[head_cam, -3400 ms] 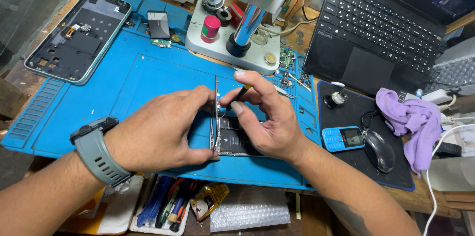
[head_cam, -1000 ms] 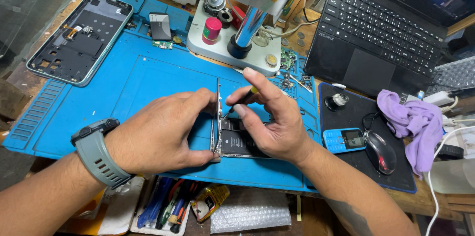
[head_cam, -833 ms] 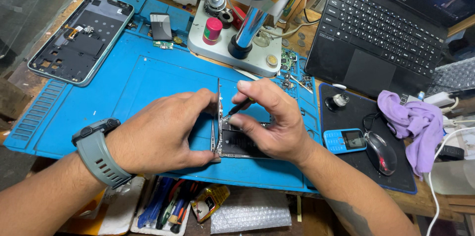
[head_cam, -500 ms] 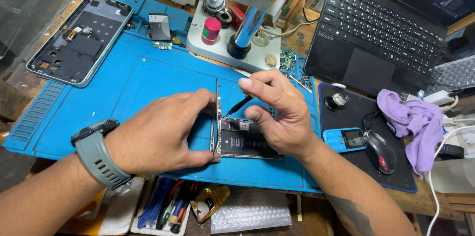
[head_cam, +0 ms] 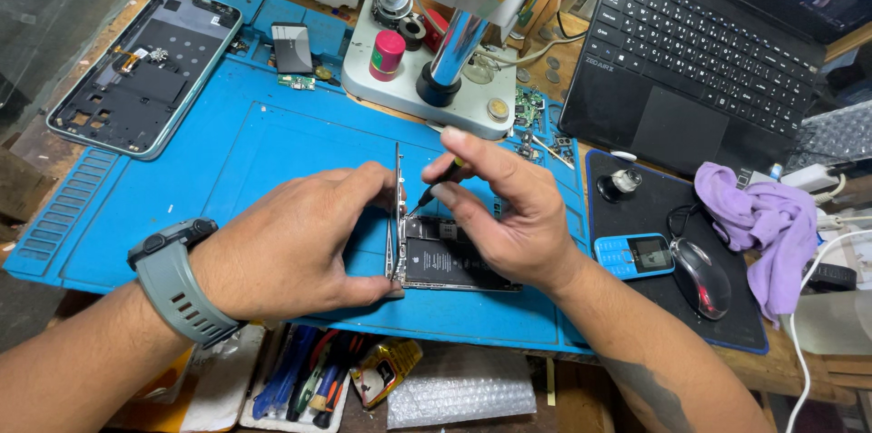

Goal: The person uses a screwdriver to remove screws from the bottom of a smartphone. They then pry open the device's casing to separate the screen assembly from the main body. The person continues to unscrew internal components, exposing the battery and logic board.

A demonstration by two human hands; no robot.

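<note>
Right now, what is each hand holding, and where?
Left hand holds the raised phone screen by its edge; right hand pinches a small screwdriver near its tip.

two bare forearms and hands, seen from above.
the left hand (head_cam: 291, 242) carries a grey wristwatch (head_cam: 177, 277) with a dark case and a ribbed, slotted strap at the wrist; the right hand (head_cam: 509, 215) wears nothing, and its forearm shows a faint dark tattoo (head_cam: 649, 392) near the elbow; neither arm has a sleeve.
</note>
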